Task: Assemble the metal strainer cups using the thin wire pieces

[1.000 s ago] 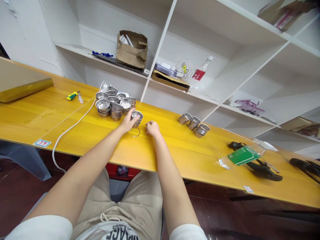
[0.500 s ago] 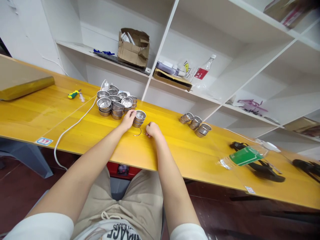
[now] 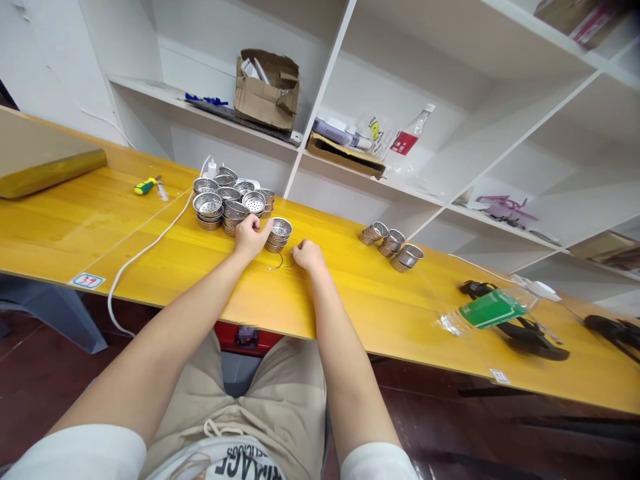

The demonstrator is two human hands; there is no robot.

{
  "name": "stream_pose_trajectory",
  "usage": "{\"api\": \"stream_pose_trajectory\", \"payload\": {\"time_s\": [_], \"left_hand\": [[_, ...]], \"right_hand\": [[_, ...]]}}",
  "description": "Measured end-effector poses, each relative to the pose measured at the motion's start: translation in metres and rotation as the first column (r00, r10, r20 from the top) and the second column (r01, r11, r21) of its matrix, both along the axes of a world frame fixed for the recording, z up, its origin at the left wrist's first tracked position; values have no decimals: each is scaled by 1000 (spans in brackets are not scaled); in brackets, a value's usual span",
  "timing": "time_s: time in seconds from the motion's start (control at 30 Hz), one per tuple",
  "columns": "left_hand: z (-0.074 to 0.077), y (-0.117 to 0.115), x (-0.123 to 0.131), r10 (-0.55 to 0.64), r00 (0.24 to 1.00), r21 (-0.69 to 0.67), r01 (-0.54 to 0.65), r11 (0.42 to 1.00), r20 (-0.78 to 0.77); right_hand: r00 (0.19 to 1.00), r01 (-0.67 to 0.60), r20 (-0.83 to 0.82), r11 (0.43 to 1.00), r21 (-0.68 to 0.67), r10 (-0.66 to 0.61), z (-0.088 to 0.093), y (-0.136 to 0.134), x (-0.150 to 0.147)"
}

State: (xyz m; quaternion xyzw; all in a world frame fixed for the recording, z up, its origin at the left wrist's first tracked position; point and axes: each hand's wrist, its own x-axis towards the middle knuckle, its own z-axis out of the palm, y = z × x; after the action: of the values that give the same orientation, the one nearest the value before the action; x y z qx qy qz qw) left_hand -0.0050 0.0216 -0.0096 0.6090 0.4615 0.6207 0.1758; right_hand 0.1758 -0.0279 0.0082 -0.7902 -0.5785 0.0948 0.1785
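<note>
A short stack of perforated metal cups [image 3: 279, 233] stands on the yellow table between my hands. Close against its left side is my left hand [image 3: 250, 237], its fingers curled and its thumb held apart, pointing at the top cup's rim; whether the thumb touches is unclear. My right hand [image 3: 309, 256], right of the stack, is closed with the fingertips pinching a thin curved metal wire. Another curved wire [image 3: 275, 268] lies in front of the stack. Behind my left hand, several more perforated cups [image 3: 208, 204] are stacked in a cluster.
Three small cup stacks [image 3: 393, 243] stand to the right, by the shelf unit [image 3: 425, 180]. A white cable [image 3: 150, 248] crosses the table at left, near a green-and-yellow screwdriver [image 3: 145, 186]. A green-labelled bottle [image 3: 493, 309] and black sandals [image 3: 533, 341] lie at right.
My left hand has shifted slightly left and its fingers have curled away from the cup stack. More of the wire shows at my right fingertips; that hand has barely moved.
</note>
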Motion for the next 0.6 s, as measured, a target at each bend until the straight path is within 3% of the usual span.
{"api": "stream_pose_trajectory", "payload": {"time_s": [0.1,0.2,0.27,0.43,0.6], "left_hand": [[3,-2,1,14,1000,-22,-15,1000,-28],[4,1,4,-57,998,-87,59,994,18],[4,4,4,-92,994,-110,99,989,65],[1,6,2,-92,979,-113,114,987,181],[0,5,1,-114,979,-98,132,986,169]], "right_hand": [[994,110,-33,988,113,-107,4,2,1],[970,240,-80,946,216,-228,8,5,4],[964,263,-88,935,238,-249,9,6,6],[996,59,-72,997,53,-55,5,2,5],[997,-76,-8,994,-81,76,7,-6,-2]]}}
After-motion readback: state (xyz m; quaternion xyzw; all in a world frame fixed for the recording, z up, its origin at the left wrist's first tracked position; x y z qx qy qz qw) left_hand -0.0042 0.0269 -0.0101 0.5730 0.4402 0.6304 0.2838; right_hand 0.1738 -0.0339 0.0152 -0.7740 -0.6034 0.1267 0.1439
